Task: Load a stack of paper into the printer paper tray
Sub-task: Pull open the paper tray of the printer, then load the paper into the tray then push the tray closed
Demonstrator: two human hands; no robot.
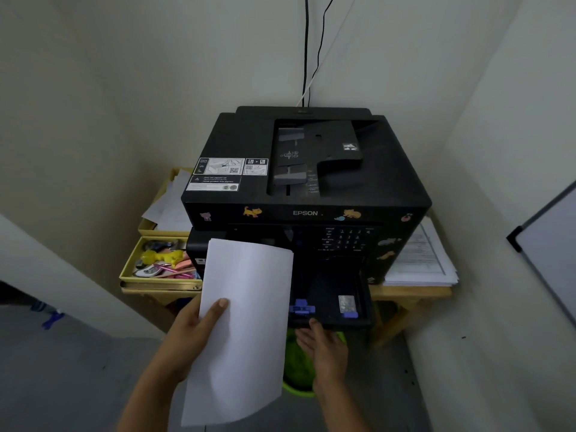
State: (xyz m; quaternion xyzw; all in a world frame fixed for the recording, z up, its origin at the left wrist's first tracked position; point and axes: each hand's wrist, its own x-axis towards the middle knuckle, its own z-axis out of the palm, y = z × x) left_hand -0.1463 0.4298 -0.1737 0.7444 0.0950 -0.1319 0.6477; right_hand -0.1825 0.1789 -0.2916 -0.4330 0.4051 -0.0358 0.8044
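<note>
A black Epson printer [308, 169] stands on a wooden table in the corner. Its paper tray [330, 294] is pulled out at the front, dark inside, with blue guides [301, 307]. My left hand [193, 335] grips a white stack of paper [246, 325] by its left edge, thumb on top, and holds it in front of the tray's left part. Under the tray's front lip my right hand [324, 350] lies with straight fingers that touch the edge. The paper hides the tray's left side.
A yellow box [159, 263] with pens and small items sits left of the printer, with loose sheets behind it. Printed pages [420, 260] lie on the table at right. A green bin [296, 369] stands on the floor below the tray. A whiteboard [548, 244] leans at far right.
</note>
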